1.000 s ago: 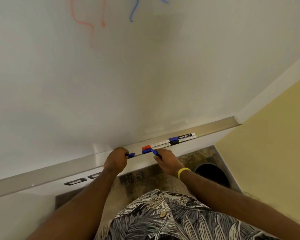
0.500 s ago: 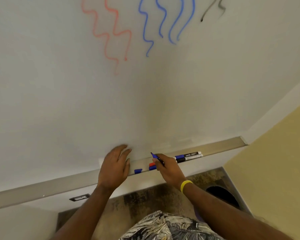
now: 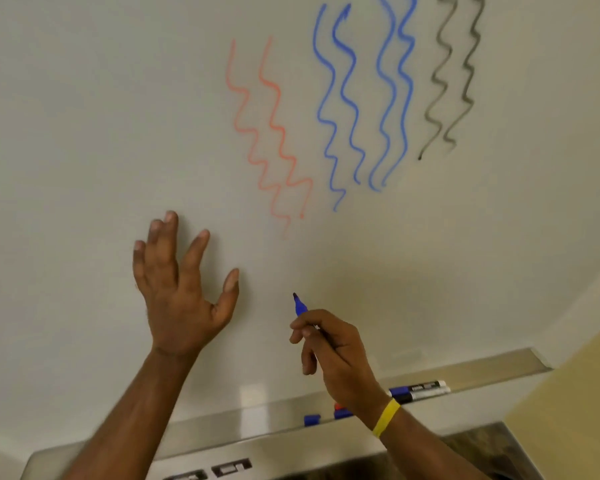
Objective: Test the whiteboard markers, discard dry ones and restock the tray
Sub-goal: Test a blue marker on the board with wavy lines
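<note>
My right hand [image 3: 329, 351] grips an uncapped blue marker [image 3: 300, 306], tip pointing up, close to the whiteboard [image 3: 84, 116] below the drawn lines. My left hand [image 3: 181, 289] is spread flat against the board, fingers straight. Its loose blue cap [image 3: 311, 419] lies on the metal tray [image 3: 243, 427]. Two capped markers [image 3: 420, 391] lie further right on the tray, and parts of a red and a blue marker [image 3: 340, 411] show beside my right wrist. Red squiggles [image 3: 271, 133], blue squiggles [image 3: 361, 98] and faint black squiggles [image 3: 451, 81] mark the board.
A yellow wall [image 3: 568, 393] meets the board at the right. Below the tray, a patterned floor [image 3: 482, 441] shows at the bottom edge. A yellow band [image 3: 386, 417] is on my right wrist.
Both hands rose from the tray. The left let go of the blue cap, which stays on the tray, and now lies flat on the board. The right lifted the uncapped marker. The view tilted up.
</note>
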A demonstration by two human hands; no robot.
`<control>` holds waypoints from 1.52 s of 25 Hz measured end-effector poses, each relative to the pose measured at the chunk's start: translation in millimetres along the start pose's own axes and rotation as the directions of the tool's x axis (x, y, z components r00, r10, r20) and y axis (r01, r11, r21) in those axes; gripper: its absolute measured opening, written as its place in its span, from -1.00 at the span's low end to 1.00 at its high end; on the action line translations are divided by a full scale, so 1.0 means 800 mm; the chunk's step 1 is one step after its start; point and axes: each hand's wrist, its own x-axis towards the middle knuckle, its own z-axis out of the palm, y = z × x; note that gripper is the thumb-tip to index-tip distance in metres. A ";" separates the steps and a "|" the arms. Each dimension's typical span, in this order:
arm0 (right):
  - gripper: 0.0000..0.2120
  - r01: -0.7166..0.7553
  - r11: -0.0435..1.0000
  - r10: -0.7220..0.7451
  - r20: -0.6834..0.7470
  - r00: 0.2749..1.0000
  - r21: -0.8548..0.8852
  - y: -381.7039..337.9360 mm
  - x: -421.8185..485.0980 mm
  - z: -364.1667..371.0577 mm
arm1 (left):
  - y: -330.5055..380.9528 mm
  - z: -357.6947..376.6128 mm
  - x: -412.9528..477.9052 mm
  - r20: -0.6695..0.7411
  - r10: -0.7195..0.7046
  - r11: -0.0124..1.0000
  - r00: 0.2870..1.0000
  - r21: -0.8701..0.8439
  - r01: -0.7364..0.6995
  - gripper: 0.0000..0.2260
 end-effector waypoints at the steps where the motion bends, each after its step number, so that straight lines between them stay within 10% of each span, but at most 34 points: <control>1: -0.76 0.036 0.997 -0.036 0.013 0.999 0.064 -0.016 0.005 0.005 | -0.007 -0.004 0.021 -0.016 0.002 1.000 1.000 0.010 -0.002 -0.45; 7: -0.67 0.186 0.932 -0.230 0.113 0.967 0.310 -0.096 0.040 0.026 | -0.033 -0.027 0.118 -0.110 -0.042 0.999 0.993 0.021 0.045 -0.44; 22: -0.81 0.572 0.771 -0.622 -0.138 0.770 -0.280 -0.236 0.180 0.084 | -0.043 -0.032 0.164 -0.173 -0.005 0.992 0.985 0.127 0.028 -0.36; 38: -0.88 0.558 0.628 -0.707 -0.098 0.700 -0.542 -0.189 0.183 0.098 | -0.052 -0.031 0.153 -0.218 0.021 0.994 0.976 0.112 0.003 -0.41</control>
